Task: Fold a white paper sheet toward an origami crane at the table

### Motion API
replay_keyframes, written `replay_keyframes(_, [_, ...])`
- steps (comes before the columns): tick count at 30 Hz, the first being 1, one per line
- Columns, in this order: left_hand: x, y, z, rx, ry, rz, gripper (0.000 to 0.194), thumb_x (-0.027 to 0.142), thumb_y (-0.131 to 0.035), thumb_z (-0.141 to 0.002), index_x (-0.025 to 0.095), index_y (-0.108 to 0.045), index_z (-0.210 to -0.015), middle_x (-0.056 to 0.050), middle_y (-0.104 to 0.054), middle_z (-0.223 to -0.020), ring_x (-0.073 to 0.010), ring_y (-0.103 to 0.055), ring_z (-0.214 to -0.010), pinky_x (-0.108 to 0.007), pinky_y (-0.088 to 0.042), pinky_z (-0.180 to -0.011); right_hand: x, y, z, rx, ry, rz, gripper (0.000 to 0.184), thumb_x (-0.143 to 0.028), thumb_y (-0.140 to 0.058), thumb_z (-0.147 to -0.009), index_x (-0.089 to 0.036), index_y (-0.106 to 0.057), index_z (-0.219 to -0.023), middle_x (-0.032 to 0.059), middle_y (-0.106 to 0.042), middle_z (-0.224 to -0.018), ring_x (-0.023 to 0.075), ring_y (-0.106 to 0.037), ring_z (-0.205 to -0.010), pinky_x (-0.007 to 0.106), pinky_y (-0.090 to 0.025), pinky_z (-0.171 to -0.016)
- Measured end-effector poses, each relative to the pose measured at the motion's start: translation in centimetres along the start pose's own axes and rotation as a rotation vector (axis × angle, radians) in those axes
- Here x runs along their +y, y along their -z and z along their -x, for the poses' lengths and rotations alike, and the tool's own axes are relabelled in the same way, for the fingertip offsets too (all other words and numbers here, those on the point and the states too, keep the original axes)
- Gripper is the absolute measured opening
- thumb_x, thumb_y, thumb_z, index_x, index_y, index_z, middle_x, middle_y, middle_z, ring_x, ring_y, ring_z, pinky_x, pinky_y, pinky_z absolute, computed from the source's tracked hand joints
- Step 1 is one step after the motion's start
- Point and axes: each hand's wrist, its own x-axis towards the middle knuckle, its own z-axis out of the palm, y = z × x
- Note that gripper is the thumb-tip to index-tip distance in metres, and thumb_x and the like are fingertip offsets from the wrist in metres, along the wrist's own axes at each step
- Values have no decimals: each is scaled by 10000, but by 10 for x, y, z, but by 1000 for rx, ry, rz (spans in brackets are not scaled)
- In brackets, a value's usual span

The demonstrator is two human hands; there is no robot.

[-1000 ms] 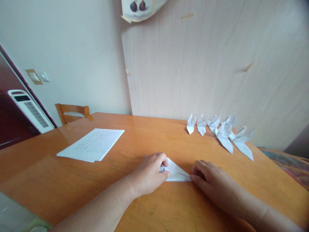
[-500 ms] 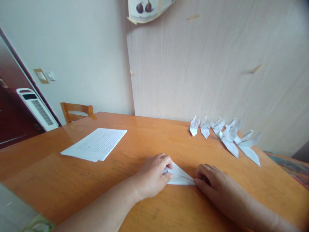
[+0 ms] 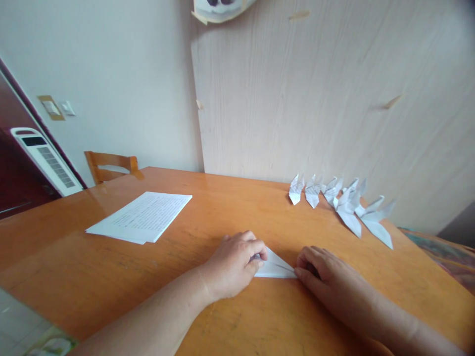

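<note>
1. My left grip (image 3: 233, 269) grasps the wide end of the folded paper (image 3: 273, 264), with thumb and curled fingers over it; my right grip (image 3: 326, 274) has thumb and forefinger closed on its narrow tip.
2. The paper lies low in front of me on the wooden tabletop (image 3: 230, 210), between my two grips.
3. To work this fold well, I should anchor the wide end lightly, line up the layers at the point before pressing, and run the pressure along the crease without dragging the sheet. Too hard a pinch could crumple that thin tip.
4. The paper is white and wedge-shaped, with a straight near edge, a slanting far edge and a dark line running towards the tip. My left fingers hide its other end, so I can't tell how that is folded.
5. Folded paper cranes (image 3: 348, 210) stand beyond my right grip; written sheets (image 3: 143, 217) lie off to the left.
</note>
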Motion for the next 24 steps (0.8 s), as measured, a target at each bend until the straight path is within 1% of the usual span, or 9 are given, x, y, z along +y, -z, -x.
replay_keyframes(4, [2, 1, 1, -13, -49, -72, 179, 182, -507, -908, 272, -655, -955, 2, -628, -1035, -194, -554, -1003, -355, -325, -854, -2, 2, 0, -13, -2, -2, 124, -248, -517, -908, -233, -570, -796, 17, -636, -837, 178, -567, -776, 307, -409, -677])
replay_keyframes(8, [1, 0, 1, 6, -120, -137, 187, 200, -513, -921, 294, -662, -985, 13, -636, -1027, -201, -532, -1000, -371, -302, -856, -1, 3, 1, -11, 3, -4, 119, -247, -515, -910, -232, -574, -808, 17, -639, -843, 181, -569, -784, 306, -398, -678])
replay_keyframes(11, [0, 0, 0, 13, -164, -161, 244, 174, -517, -912, 323, -670, -1031, 22, -645, -1071, -212, -509, -1029, -382, -288, -871, -2, 4, 1, -10, 3, -7, 115, -242, -516, -910, -231, -576, -812, 13, -640, -844, 180, -570, -789, 302, -393, -676])
replay_keyframes(13, [0, 1, -1, -4, -190, -155, 292, 154, -500, -915, 340, -670, -1064, 31, -649, -1108, -216, -500, -1058, -388, -281, -884, -3, 4, 0, -9, 0, -10, 113, -242, -520, -907, -232, -577, -809, 10, -640, -841, 178, -570, -787, 300, -392, -674])
replay_keyframes(18, [1, 3, -2, -73, -182, -123, 323, 156, -452, -945, 351, -681, -1063, 43, -655, -1131, -205, -517, -1067, -397, -268, -894, -4, 5, 1, 4, -6, -13, 101, -232, -530, -894, -229, -584, -808, 13, -643, -842, 178, -573, -785, 299, -396, -678])
replay_keyframes(21, [0, 3, -2, -79, -181, -116, 320, 168, -446, -952, 349, -687, -1060, 37, -659, -1128, -201, -527, -1061, -398, -264, -893, -2, 5, 2, 10, 0, -47, 106, -246, -524, -899, -231, -590, -817, 13, -648, -851, 178, -575, -782, 299, -402, -678])
replay_keyframes(24, [-1, 2, -2, -74, -186, -114, 324, 163, -448, -949, 351, -686, -1064, 33, -662, -1116, -193, -534, -1059, -395, -261, -896, 2, 4, 1, 16, -6, -127, 139, -275, -508, -915, -232, -585, -808, 8, -648, -838, 174, -575, -767, 295, -411, -676])
